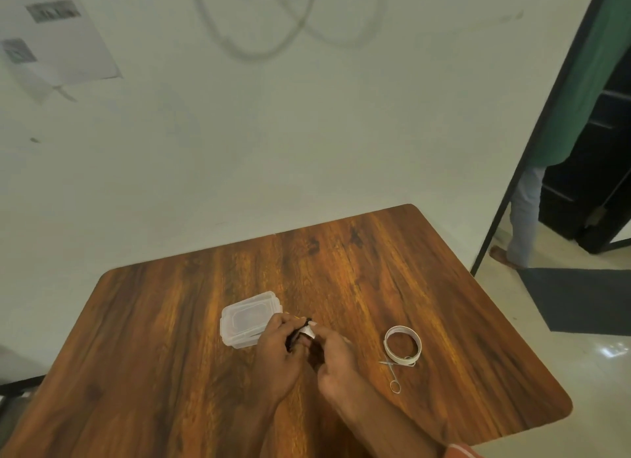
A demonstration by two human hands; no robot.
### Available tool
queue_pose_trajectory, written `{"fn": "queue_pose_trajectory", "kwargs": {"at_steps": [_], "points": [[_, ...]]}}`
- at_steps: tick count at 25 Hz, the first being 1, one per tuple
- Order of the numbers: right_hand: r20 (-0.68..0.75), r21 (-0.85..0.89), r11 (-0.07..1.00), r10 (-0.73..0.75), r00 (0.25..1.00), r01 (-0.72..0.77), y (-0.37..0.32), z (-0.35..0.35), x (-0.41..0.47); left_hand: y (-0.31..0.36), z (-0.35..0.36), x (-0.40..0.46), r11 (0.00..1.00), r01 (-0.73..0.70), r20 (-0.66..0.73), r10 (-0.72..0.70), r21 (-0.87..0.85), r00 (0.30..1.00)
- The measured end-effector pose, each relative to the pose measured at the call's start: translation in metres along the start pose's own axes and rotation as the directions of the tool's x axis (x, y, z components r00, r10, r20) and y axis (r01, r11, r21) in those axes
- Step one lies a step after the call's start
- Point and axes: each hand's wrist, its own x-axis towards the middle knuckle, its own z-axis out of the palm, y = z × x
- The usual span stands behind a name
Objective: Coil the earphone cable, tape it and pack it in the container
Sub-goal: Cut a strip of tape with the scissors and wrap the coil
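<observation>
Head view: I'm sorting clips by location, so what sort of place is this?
Probably a plain indoor room, perhaps an office or workroom: a wooden table set against a bare white wall, a tiled floor with a dark mat, and a doorway at right.

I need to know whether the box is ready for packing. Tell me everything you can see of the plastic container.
The plastic container is a small, clear, rounded-rectangle box that looks like thin translucent plastic. Its lid is on, with a raised inner panel and small tabs at the edges. It sits flat on the wooden table, just beyond the left hand, which overlaps its near right corner in view. Whether they touch, or what is inside, cannot be told.
</observation>
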Motion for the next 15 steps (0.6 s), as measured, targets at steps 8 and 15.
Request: {"fn": "queue_pose_trajectory", "kwargs": {"at_steps": [8,15], "points": [[0.29,-0.355,0.818,-0.364,0.885,0.452,-0.027,0.012,-0.005,0.019,-0.025,0.037,0.995,0.008,-0.174,-0.025,-0.095,0.984],[0.556,-0.601,0.376,-0.438,0.706,0.706,-0.078,0.035,-0.003,0.044,-0.042,0.054,0.988,0.007,-0.105,-0.024,-0.155,0.994]]}}
